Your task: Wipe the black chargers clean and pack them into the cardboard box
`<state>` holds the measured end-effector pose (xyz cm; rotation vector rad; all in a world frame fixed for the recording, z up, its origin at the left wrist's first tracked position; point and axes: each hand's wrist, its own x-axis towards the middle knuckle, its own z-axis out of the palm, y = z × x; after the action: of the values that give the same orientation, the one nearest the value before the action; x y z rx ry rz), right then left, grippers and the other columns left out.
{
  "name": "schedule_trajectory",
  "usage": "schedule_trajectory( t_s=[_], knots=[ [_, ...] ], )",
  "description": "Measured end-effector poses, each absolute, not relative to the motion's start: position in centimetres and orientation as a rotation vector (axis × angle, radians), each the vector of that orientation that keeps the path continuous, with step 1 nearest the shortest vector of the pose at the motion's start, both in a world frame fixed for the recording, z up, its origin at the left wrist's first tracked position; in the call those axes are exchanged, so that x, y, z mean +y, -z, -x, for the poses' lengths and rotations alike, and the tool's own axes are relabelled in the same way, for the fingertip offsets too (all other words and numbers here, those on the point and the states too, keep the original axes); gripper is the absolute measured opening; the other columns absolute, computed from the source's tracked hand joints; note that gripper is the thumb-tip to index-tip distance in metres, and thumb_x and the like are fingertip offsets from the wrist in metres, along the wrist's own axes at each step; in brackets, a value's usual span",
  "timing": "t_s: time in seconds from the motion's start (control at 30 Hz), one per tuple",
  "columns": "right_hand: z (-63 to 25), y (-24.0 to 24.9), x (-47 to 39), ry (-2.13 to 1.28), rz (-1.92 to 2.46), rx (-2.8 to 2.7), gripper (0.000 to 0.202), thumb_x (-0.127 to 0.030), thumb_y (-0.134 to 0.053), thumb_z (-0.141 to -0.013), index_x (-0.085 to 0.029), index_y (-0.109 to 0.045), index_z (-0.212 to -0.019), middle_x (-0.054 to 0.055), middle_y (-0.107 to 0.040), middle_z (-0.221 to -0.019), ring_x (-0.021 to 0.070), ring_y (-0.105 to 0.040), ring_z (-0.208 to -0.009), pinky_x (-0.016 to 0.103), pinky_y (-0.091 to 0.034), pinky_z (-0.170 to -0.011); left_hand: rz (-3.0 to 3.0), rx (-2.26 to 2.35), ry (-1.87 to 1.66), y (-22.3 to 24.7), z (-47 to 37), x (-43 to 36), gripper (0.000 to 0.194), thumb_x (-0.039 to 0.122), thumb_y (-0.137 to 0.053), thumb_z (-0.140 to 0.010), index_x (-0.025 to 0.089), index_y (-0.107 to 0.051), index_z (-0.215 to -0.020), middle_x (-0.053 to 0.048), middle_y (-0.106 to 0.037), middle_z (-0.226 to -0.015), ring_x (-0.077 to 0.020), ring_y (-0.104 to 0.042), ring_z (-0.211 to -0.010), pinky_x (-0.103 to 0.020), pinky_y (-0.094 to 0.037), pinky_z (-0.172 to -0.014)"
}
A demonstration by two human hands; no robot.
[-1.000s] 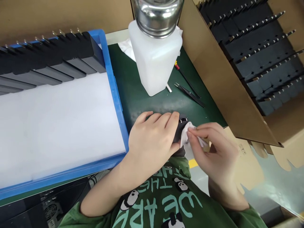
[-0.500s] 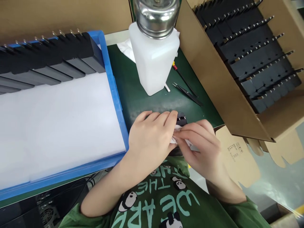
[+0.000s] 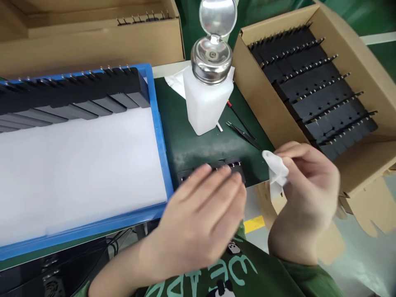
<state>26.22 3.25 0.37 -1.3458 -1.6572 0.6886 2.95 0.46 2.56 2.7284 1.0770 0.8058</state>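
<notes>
My right hand (image 3: 309,189) pinches a crumpled white wipe (image 3: 275,170) between thumb and fingers, raised off the table's right front edge. My left hand (image 3: 201,214) is palm down with its fingers stretched out, slightly blurred. Its fingertips partly hide a row of small black parts (image 3: 236,164) with shiny metal contacts, lying along the table's front edge; I cannot tell whether they touch. Beyond the parts stands a white dispenser bottle (image 3: 206,105) with its metal lid (image 3: 218,16) flipped up. Black tweezers (image 3: 246,137) lie to its right.
On the left, a blue tray (image 3: 159,144) lined with white holds a row of black pronged blocks (image 3: 108,95). A cardboard box (image 3: 266,99) at right holds rows of similar blocks. Another cardboard box (image 3: 108,47) stands behind the tray. A red-tipped thin tool (image 3: 243,119) lies near the tweezers.
My right hand has moved right and up, away from my left hand, carrying the wipe. My left hand has shifted toward me, uncovering more of the black parts. The view has tilted upward.
</notes>
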Motion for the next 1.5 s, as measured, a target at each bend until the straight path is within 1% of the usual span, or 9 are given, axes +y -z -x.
schedule_trajectory(
  t_s=[0.07, 0.13, 0.3, 0.4, 0.67, 0.9, 1.17, 1.33, 1.5],
  knots=[
    [-26.1, 0.9, 5.0, -1.007, 1.286, -1.563, 0.009, -0.027, -0.063, -0.094, -0.021, -0.063, -0.087, 0.002, -0.059, -0.078, 0.012, -0.055, -0.06, 0.026, -0.042, -0.048, -2.785, 0.925, -0.765, -1.9, -3.5, -0.1, 0.025, 0.016, -0.059, -0.096, 0.012, -0.069, -0.119, -0.006, -0.071, -0.129, -0.0241, -0.067, -0.122, -0.041, -0.05, -0.113],
    [-25.6, 1.9, 6.4, -1.21, 1.238, -1.546, 0.015, -0.033, -0.067, -0.091, -0.02, -0.064, -0.083, 0.001, -0.061, -0.076, 0.0116, -0.056, -0.06, 0.025, -0.045, -0.05, -2.817, 0.916, -0.703, -0.8, -4.2, -0.2, 0.03, 0.013, -0.053, -0.098, 0.011, -0.067, -0.124, -0.007, -0.068, -0.134, -0.0241, -0.066, -0.124, -0.039, -0.055, -0.107],
    [-24.8, 1.7, 8.0, -1.757, 1.177, -1.364, 0.02, -0.032, -0.078, -0.082, -0.019, -0.063, -0.078, -0.002, -0.059, -0.072, 0.0073, -0.051, -0.055, 0.02, -0.041, -0.048, -2.769, 1.027, -0.818, 1.2, -5.0, 0.5, 0.03, 0.01, -0.047, -0.1, 0.009, -0.069, -0.121, -0.006, -0.072, -0.126, -0.0183, -0.068, -0.12, -0.032, -0.057, -0.104],
    [-24.4, 0.9, 8.8, -1.893, 1.211, -1.346, 0.024, -0.033, -0.08, -0.079, -0.019, -0.061, -0.076, -0.002, -0.058, -0.073, 0.0065, -0.049, -0.055, 0.02, -0.038, -0.048, -2.721, 1.012, -0.825, 1.2, -4.9, 0.7, 0.032, 0.008, -0.043, -0.101, 0.009, -0.07, -0.118, -0.005, -0.072, -0.125, -0.017, -0.069, -0.119, -0.031, -0.058, -0.104],
    [-23.0, -0.8, 11.9, -1.945, 1.135, -1.859, 0.024, -0.032, -0.069, -0.086, -0.02, -0.052, -0.073, -0.005, -0.05, -0.067, 0.0077, -0.041, -0.055, 0.025, -0.035, -0.05, -2.615, 1.015, -0.823, 0.9, -4.9, 0.9, 0.028, 0.011, -0.047, -0.102, 0.01, -0.071, -0.117, -0.002, -0.074, -0.122, -0.0148, -0.07, -0.117, -0.03, -0.055, -0.106],
    [-21.2, -1.9, 12.5, -1.886, 1.224, -2.05, 0.026, -0.038, -0.069, -0.087, -0.022, -0.054, -0.073, -0.003, -0.06, -0.065, 0.0109, -0.054, -0.058, 0.027, -0.042, -0.056, -2.593, 1.03, -0.835, 1.0, -4.8, 0.9, 0.03, 0.012, -0.045, -0.103, 0.011, -0.071, -0.117, -0.001, -0.074, -0.122, -0.0145, -0.07, -0.116, -0.028, -0.055, -0.106],
    [-16.5, -2.6, 13.1, -1.68, 1.162, -2.508, 0.035, -0.039, -0.067, -0.085, -0.021, -0.046, -0.064, -0.006, -0.05, -0.054, 0.0086, -0.044, -0.051, 0.024, -0.029, -0.047, -2.559, 1.09, -0.938, 1.1, -5.4, 0.9, 0.029, 0.008, -0.047, -0.099, 0.01, -0.075, -0.108, -0.001, -0.077, -0.115, -0.0138, -0.073, -0.11, -0.025, -0.057, -0.103],
    [-17.8, -3.4, 13.4, -1.747, 1.297, -2.5, 0.034, -0.038, -0.066, -0.085, -0.022, -0.046, -0.065, -0.005, -0.049, -0.052, 0.0094, -0.044, -0.049, 0.027, -0.028, -0.046, -2.459, 1.202, -1.032, 1.4, -6.1, 0.6, 0.032, 0.008, -0.045, -0.099, 0.011, -0.076, -0.102, 0.001, -0.079, -0.106, -0.01, -0.075, -0.101, -0.019, -0.062, -0.09],
    [-16.5, -3.9, 13.2, -1.643, 1.229, -2.541, 0.035, -0.033, -0.068, -0.085, -0.02, -0.045, -0.062, -0.006, -0.047, -0.051, 0.0073, -0.041, -0.048, 0.026, -0.028, -0.047, -2.427, 1.163, -1.007, 1.7, -6.0, 0.5, 0.03, 0.009, -0.046, -0.099, 0.011, -0.076, -0.104, 0.0, -0.077, -0.111, -0.0126, -0.075, -0.103, -0.024, -0.062, -0.094]
  ],
)
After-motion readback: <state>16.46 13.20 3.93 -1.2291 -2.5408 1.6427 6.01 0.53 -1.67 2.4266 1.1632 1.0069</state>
